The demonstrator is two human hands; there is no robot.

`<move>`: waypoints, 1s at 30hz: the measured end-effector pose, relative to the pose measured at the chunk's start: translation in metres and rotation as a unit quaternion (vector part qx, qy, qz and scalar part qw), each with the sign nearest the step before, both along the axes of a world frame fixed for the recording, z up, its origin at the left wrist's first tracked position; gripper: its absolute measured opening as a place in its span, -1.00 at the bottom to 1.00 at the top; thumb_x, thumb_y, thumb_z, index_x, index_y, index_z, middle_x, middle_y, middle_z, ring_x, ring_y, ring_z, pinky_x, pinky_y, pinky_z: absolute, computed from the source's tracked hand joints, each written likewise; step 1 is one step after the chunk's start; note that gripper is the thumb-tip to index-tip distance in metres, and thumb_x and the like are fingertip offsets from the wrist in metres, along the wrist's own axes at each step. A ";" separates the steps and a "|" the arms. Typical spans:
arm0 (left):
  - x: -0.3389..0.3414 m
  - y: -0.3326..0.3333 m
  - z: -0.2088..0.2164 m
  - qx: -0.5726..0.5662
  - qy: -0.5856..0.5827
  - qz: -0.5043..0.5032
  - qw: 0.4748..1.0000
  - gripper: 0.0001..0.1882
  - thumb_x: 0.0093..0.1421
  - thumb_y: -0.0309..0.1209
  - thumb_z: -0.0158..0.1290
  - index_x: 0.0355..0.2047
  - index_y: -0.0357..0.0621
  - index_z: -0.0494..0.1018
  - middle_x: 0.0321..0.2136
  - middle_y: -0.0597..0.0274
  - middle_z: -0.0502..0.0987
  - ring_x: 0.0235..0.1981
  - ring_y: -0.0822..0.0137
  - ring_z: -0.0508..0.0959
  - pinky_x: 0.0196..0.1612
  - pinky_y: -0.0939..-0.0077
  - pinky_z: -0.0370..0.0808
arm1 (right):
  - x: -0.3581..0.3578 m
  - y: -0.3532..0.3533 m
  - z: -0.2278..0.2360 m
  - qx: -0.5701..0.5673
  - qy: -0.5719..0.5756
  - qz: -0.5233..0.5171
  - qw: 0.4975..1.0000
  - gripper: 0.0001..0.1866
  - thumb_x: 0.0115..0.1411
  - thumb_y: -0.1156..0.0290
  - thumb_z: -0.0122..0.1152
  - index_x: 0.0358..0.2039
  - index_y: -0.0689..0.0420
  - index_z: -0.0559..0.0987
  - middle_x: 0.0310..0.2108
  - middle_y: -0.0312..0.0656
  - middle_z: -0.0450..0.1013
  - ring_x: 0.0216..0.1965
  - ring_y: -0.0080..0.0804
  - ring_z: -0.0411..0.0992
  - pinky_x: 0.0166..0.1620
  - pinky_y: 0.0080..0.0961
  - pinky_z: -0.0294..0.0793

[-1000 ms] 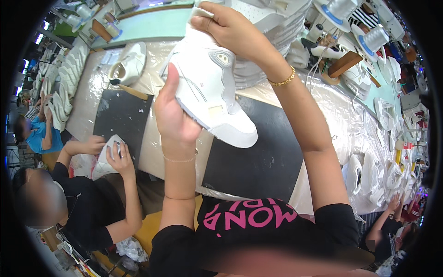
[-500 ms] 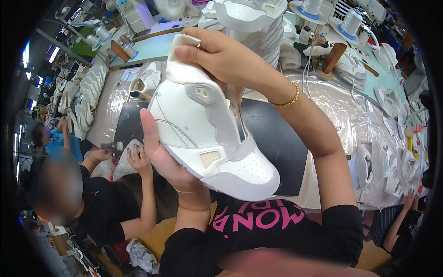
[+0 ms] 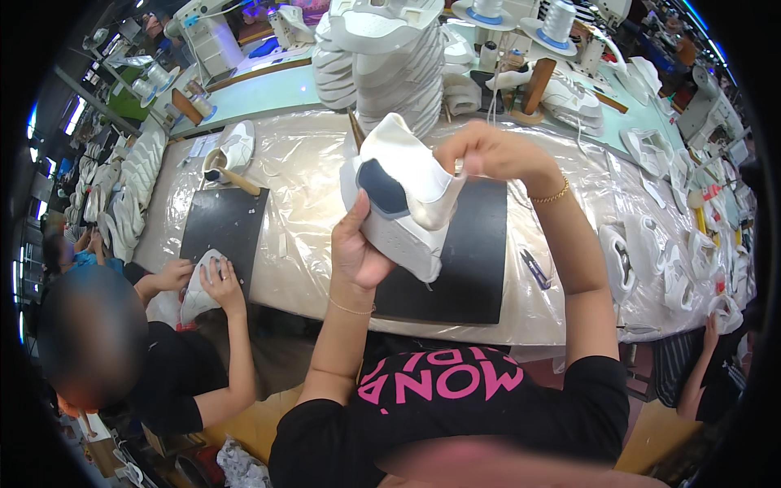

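Note:
My left hand (image 3: 362,252) is closed around the lower side of a white shoe upper (image 3: 403,159), thumb against its outer face. A dark blue-grey patch shows on the upper, which is tilted in the air above a black mat (image 3: 476,276). My right hand (image 3: 496,153) has its fingers bent and pinched at the edge of the collar, where a small pale bit shows between the fingertips. Right of the mat lie small thread snips (image 3: 535,270) with dark handles.
Stacked shoe uppers (image 3: 399,73) stand at the far side, by thread spools (image 3: 556,37). A pot with a brush (image 3: 236,179) sits left. There a person's hands (image 3: 218,281) work on a white shoe piece. More uppers (image 3: 675,272) lie right on the plastic-covered table (image 3: 309,268).
The shoe upper has been turned so its dark-patched end faces me, and it sits farther from the camera. My right hand has moved right, from the tongue to the collar edge.

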State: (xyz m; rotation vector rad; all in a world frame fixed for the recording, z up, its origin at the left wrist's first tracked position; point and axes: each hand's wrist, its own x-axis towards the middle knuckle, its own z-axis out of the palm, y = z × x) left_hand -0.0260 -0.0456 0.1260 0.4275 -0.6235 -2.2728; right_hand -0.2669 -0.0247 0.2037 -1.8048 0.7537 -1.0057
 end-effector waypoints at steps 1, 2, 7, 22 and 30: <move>-0.002 0.004 -0.004 0.015 0.037 -0.019 0.999 -0.30 0.22 -0.05 0.11 0.25 -0.14 0.21 0.20 0.06 0.34 0.21 -0.01 0.34 0.29 -0.05 0.21 | -0.010 0.000 -0.001 0.014 -0.052 -0.054 0.997 -0.59 0.28 0.05 0.15 -0.44 0.16 0.61 -0.50 -0.36 0.53 -0.43 -0.62 0.43 -0.37 -0.62 0.39; -0.002 0.006 -0.007 0.028 0.073 -0.039 0.996 -0.31 0.22 -0.10 0.13 0.26 -0.12 0.20 0.20 0.07 0.34 0.21 -0.01 0.34 0.29 -0.07 0.21 | -0.020 -0.004 0.000 -0.001 0.019 -0.198 0.980 -0.62 0.28 0.08 0.16 -0.42 0.17 0.62 -0.46 -0.30 0.57 -0.39 -0.59 0.47 -0.33 -0.59 0.42; 0.006 0.013 -0.019 -0.004 0.104 -0.073 0.992 -0.33 0.21 -0.19 0.15 0.25 -0.16 0.20 0.17 0.07 0.37 0.21 0.02 0.35 0.27 -0.09 0.23 | -0.065 -0.074 0.031 -0.222 0.215 -0.494 0.813 -0.64 0.25 0.10 0.19 -0.19 0.16 0.61 -0.28 -0.23 0.60 -0.23 -0.40 0.54 -0.12 -0.48 0.48; 0.016 0.006 -0.041 0.043 0.084 -0.088 0.992 -0.42 0.24 -0.36 0.11 0.22 -0.22 0.20 0.12 0.08 0.40 0.16 0.10 0.40 0.25 0.05 0.31 | -0.097 -0.211 0.103 -0.405 0.343 -0.420 0.736 -0.77 -0.04 0.41 0.30 -0.34 0.19 0.56 -0.31 -0.01 0.46 -0.16 -0.02 0.44 -0.09 -0.24 0.45; 0.007 0.007 -0.022 0.020 0.063 -0.064 0.996 -0.36 0.24 -0.25 0.12 0.25 -0.24 0.18 0.15 0.08 0.39 0.19 0.09 0.38 0.27 0.06 0.28 | -0.054 -0.196 0.096 -0.330 0.367 -0.444 0.748 -0.60 -0.04 0.34 0.38 -0.20 0.23 0.51 -0.20 0.06 0.39 -0.11 0.03 0.40 0.00 -0.23 0.42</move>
